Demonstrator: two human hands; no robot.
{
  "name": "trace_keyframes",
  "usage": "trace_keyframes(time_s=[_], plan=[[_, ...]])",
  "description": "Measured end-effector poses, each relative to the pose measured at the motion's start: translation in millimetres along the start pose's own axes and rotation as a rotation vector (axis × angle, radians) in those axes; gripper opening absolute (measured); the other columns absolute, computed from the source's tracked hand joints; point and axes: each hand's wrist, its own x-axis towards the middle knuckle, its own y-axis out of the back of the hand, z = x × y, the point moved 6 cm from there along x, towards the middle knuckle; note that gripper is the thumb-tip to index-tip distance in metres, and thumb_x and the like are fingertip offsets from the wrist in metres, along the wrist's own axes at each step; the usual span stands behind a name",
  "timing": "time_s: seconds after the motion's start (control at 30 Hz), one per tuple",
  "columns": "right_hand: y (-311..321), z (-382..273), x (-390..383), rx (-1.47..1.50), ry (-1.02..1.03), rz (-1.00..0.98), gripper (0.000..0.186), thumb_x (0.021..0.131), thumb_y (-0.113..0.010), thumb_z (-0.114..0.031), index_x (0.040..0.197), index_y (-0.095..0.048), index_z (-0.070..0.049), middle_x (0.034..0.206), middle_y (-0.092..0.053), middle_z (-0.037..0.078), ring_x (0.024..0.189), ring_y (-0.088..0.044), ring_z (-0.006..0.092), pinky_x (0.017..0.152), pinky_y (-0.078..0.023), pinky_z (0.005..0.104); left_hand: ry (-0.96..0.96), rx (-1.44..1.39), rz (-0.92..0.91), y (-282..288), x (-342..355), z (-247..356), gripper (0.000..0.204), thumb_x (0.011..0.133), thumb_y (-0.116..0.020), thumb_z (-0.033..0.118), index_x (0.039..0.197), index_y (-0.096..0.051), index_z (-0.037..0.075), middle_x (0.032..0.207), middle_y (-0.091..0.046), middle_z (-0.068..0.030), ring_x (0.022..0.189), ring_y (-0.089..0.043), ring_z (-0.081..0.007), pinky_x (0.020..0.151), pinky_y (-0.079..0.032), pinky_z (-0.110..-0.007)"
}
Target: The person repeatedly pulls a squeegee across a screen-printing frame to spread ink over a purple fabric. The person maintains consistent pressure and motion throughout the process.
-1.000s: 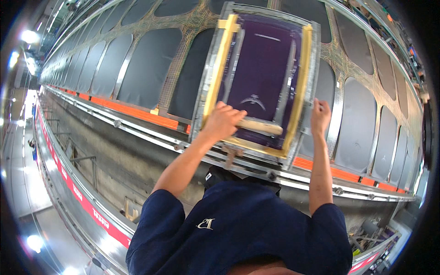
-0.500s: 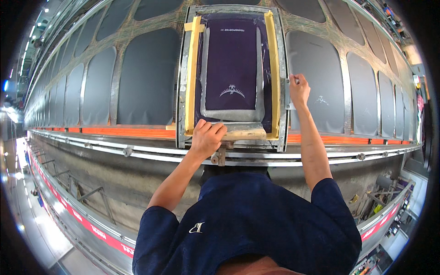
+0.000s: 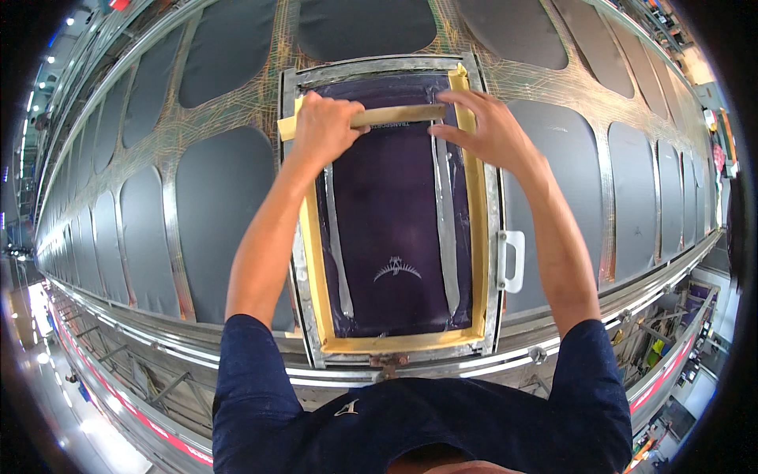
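Pale, line-scored table surface (image 3: 158,146) ran off to both sides, bending toward the dim rim of the view, with dark rounded panels (image 3: 229,209) set along it in rows. Nearest, a navy shirt (image 3: 458,419) filled the bottom, and just beyond it a metal rail (image 3: 474,366) edged the table. Over the rail and the table lay a rectangular metal frame (image 3: 491,197) holding a deep purple sheet (image 3: 383,205), yellow tape (image 3: 403,344) lining its near edge and both sides. A small white emblem (image 3: 397,270), a spiky arc, showed near the sheet's close end, and a white handle (image 3: 513,261) stood at the frame's right side. Two grey strips (image 3: 446,229) ran lengthwise, one along each side of the sheet. Toward the frame's far end, a wooden bar (image 3: 399,116) lay crosswise above the sheet. Its left part was gripped by the left hand (image 3: 322,130), fingers curled over it; the right hand (image 3: 493,130) was spread at its other end, thumb and fingers wide apart with the bar's tip between them, though whether they touched it I could not tell. Farther out, more dark panels continued, and small bright lights (image 3: 31,103) dotted the left background.
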Motion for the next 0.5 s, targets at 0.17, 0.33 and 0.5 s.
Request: trace_keyframes(time_s=[0.17, 0.33, 0.5], plan=[[-28, 11, 89, -0.215, -0.029, -0.349, 0.042, 0.084, -0.079, -0.039, 0.108, -0.071, -0.005, 0.094, -0.072, 0.017, 0.09, -0.069, 0.0365, 0.08, -0.053, 0.0467, 0.032, -0.098, -0.028, 14, 47, -23, 0.026, 0.076, -0.084, 0.037, 0.092, -0.077, 0.018, 0.069, -0.071, -0.0065, 0.072, -0.07, -0.0287, 0.085, -0.05, -0.04], [-53, 39, 116, -0.238, 0.02, -0.212, 0.029, 0.083, -0.081, -0.028, 0.098, -0.073, -0.005, 0.077, -0.07, 0.016, 0.075, -0.069, 0.0352, 0.071, -0.053, 0.0455, 0.111, -0.106, -0.088, 1, 66, -35, 0.026, 0.073, -0.084, 0.034, 0.093, -0.078, 0.018, 0.071, -0.072, -0.0097, 0.073, -0.071, -0.0321, 0.074, -0.055, -0.043], [-62, 24, 71, -0.238, 0.012, -0.237, 0.027, 0.08, -0.084, -0.024, 0.099, -0.076, -0.006, 0.08, -0.071, 0.017, 0.077, -0.069, 0.0354, 0.073, -0.053, 0.045, 0.108, -0.126, -0.076, -4, 23, -13, 0.023, 0.073, -0.083, 0.033, 0.091, -0.078, 0.019, 0.069, -0.071, -0.0082, 0.073, -0.07, -0.0294, 0.084, -0.052, -0.042]])
